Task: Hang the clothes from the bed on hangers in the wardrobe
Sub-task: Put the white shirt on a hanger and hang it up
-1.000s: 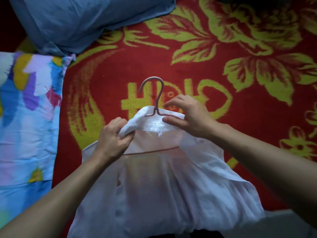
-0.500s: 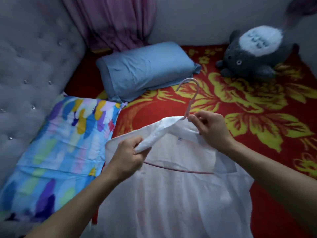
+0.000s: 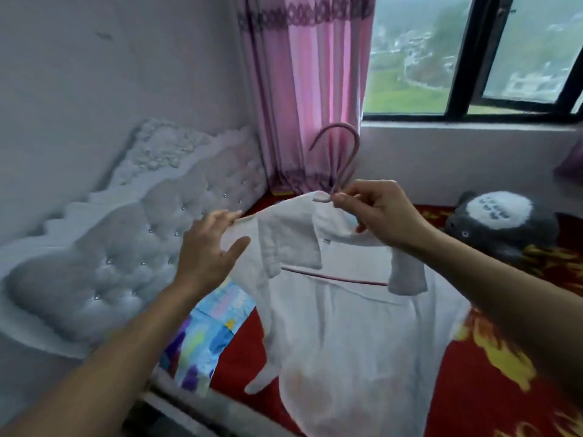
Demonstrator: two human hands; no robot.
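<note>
Broadly, a bed with a red, yellow-flowered cover fills the near right. Its grey, button-tufted headboard runs along the left. A smooth pink curtain falls in folds at the far corner. In the air above the bed, a thin white collared shirt hangs on a slim pink hanger with a curved hook. The right hand pinches the hanger at the hook's base. The left hand, fingers straight and spread, is at the shirt's left shoulder.

L hand open, fingers spread, R hand raised, thumb & forefinger pinching hanger, both forearms extended fwd
</note>
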